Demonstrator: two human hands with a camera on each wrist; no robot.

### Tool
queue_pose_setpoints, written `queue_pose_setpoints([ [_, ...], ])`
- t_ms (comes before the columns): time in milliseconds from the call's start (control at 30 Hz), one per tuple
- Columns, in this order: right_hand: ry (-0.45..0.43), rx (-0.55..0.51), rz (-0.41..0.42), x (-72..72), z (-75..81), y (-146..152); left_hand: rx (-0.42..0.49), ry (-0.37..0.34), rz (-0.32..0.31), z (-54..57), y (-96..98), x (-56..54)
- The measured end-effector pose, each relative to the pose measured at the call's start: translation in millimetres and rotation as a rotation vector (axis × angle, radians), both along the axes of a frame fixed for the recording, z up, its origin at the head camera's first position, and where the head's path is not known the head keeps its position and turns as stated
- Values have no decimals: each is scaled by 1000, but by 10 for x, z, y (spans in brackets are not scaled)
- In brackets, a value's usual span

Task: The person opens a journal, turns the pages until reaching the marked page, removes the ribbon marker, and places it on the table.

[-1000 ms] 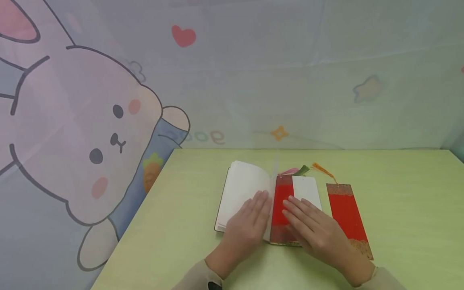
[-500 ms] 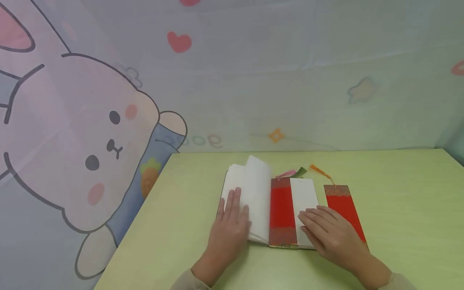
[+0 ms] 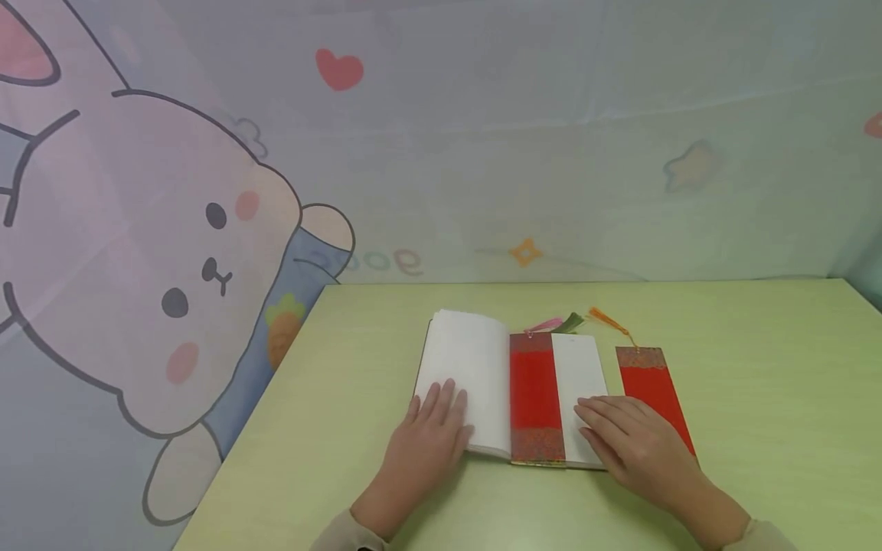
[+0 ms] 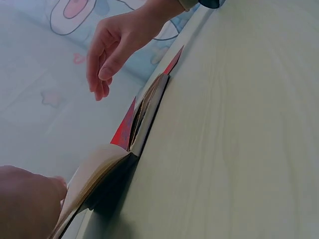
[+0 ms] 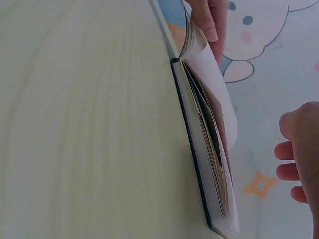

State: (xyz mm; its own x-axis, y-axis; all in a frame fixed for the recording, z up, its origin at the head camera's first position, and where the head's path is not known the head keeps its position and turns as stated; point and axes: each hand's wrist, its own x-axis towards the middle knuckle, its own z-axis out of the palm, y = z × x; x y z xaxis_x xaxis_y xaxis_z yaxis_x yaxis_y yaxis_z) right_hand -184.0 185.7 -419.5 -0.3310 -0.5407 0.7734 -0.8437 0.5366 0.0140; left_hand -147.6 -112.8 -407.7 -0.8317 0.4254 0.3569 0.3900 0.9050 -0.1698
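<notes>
A notebook (image 3: pixel 475 367) lies spread on the table, its left page blank white. Along the gutter of the right page is a red bookmark (image 3: pixel 536 390) with patterned ends. Pink tassel (image 3: pixel 547 325) and green tassel (image 3: pixel 569 322) stick out past the top edge. My left hand (image 3: pixel 427 440) rests on the lower left page, fingers extended. Above the right page, my right hand (image 3: pixel 641 451) hovers with relaxed fingers, holding nothing; the left wrist view shows this right hand (image 4: pixel 124 42) apart from the book. Another red bookmark (image 3: pixel 654 390) lies right of the notebook, its lower part hidden by that hand.
An orange tassel (image 3: pixel 609 323) trails from the loose bookmark's top. The light green table (image 3: pixel 772 398) ends at a cloth backdrop (image 3: pixel 468 153) printed with a rabbit, a heart and stars. Several items sit between the notebook's pages (image 5: pixel 212 134), their edges showing in the right wrist view.
A raised leaf has gone over to the left and now lies flat. My left hand moved left from the gutter onto the left page; my right hand moved right, off the red bookmark.
</notes>
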Motion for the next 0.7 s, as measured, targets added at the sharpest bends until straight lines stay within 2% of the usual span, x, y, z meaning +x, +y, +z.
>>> queue_pose_setpoints([
  [100,-14,1,-1,-2,-2,5,5,-127,52,-15,-21,11],
  [200,-30,-4,-13,-7,1,5,12,-209,78,-26,-41,8],
  [400,-44,-30,-46,-40,-20,2,-8,-237,89,-55,-63,0],
  [500,-80,-22,-64,-44,-21,0,-13,-244,89,-70,-73,3],
  [700,-172,-46,-107,-38,13,-15,17,-310,108,-100,-78,12],
])
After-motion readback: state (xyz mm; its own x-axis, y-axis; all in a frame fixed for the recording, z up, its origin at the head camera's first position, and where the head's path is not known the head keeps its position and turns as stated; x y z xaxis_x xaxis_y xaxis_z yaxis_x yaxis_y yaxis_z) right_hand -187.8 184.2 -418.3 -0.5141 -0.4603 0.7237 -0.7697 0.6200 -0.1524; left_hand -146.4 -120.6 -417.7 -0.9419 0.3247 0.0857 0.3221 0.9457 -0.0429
